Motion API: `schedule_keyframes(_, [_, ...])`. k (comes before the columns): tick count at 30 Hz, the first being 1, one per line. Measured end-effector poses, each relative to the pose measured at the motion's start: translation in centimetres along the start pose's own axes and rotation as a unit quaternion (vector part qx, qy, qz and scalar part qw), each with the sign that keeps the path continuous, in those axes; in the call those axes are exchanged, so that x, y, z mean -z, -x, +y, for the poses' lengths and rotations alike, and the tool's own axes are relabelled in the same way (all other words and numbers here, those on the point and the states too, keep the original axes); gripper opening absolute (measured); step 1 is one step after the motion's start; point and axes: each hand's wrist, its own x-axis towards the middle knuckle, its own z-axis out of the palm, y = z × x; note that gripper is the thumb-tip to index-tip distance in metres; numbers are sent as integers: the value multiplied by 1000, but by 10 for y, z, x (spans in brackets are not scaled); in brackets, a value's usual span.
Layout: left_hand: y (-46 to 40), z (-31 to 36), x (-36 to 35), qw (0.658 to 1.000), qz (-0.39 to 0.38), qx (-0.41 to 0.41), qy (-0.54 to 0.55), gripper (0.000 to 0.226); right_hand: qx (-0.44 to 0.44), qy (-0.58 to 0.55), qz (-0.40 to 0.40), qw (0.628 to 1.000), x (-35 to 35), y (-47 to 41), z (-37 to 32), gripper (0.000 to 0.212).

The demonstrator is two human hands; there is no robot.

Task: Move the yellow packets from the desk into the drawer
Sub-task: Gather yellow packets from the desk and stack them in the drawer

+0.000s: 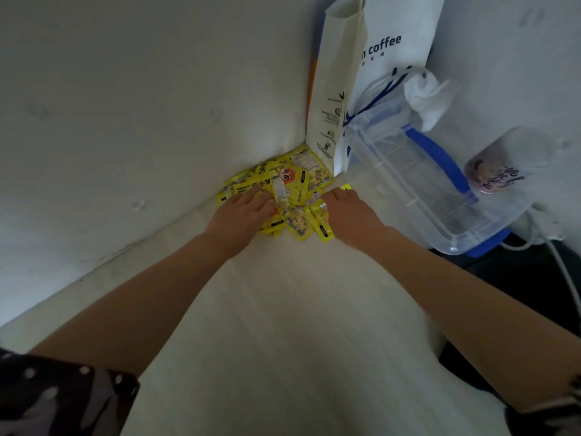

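Head cam shows the yellow packets [284,190] heaped in the desk [283,309] corner, left hand [242,212] and right hand [349,212] both open, flanking the pile, equally near, gripping nothing yet.

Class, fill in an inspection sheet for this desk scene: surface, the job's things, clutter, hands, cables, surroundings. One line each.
Surface: pale desk, set into a wall corner.
Job's things: pile of yellow packets heaped in the corner on the desk; no drawer in view.
Clutter: white coffee bag standing upright behind the pile; clear plastic box with blue handle to the right; crumpled white tissue; a cup with purple print.
Hands: left hand and right hand both resting on the pile's sides, palms down; grip cannot be told.
Cables: white cable at the right edge.
Surroundings: white walls; dark area right of the desk.
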Motion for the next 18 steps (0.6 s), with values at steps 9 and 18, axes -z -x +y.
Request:
schedule_keyframes(9, [-20, -17, -13, 992, -45, -100, -59, 65, 16, 41, -13, 999, -14, -14, 11, 48])
schedule_keyframes(18, [1, -20, -23, 988, 75, -88, -104, 43, -15, 89, -4, 996, -24, -5, 7, 46])
